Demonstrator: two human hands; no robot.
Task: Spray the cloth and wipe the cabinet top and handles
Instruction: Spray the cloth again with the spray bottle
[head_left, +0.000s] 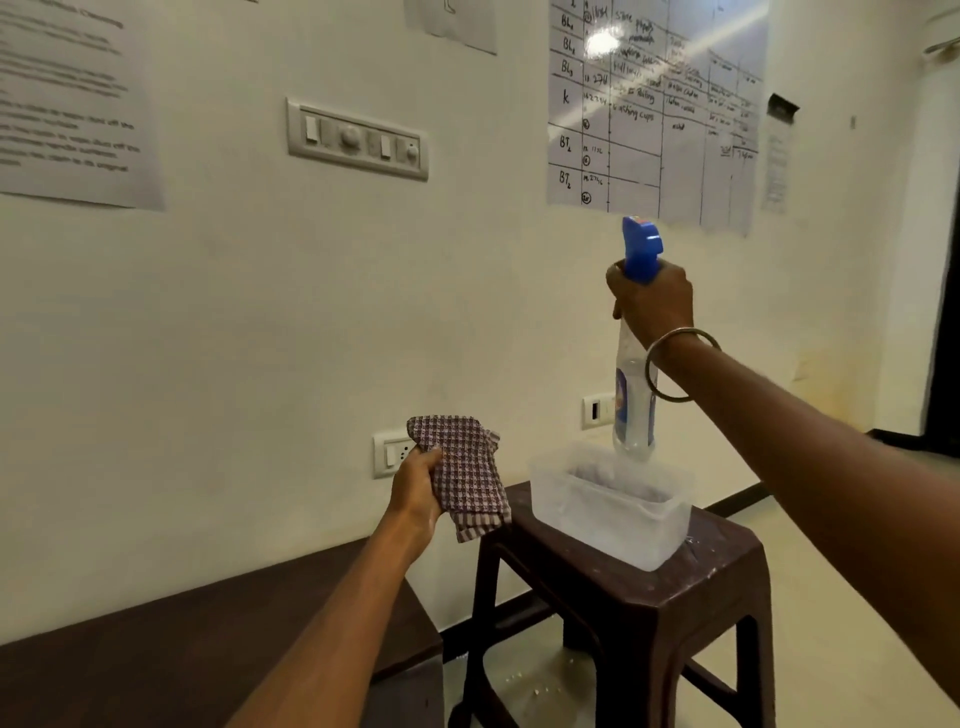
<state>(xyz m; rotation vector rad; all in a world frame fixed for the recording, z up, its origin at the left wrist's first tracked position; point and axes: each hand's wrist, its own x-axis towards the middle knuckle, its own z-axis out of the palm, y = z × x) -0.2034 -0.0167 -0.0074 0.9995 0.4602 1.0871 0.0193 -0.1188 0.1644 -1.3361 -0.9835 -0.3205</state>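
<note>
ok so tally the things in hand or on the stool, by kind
checked cloth: 1, in the left hand
spray bottle: 1, in the right hand
clear plastic tub: 1, on the stool
Total: 3

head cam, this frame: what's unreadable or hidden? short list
- Spray bottle nozzle and trigger, head view: right hand wraps the neck and the head faces away, so aim and any trigger squeeze are unknowable.
- Bottle label: motion-blurred, partly behind the bangle.
- Tub contents: frosted walls, only a vague shape.
- Cabinet top: cut off by the bottom and left edges; handles not visible.
- Cloth in left hand: dampness indeterminable.
- Wall sheets: blurred.
</note>
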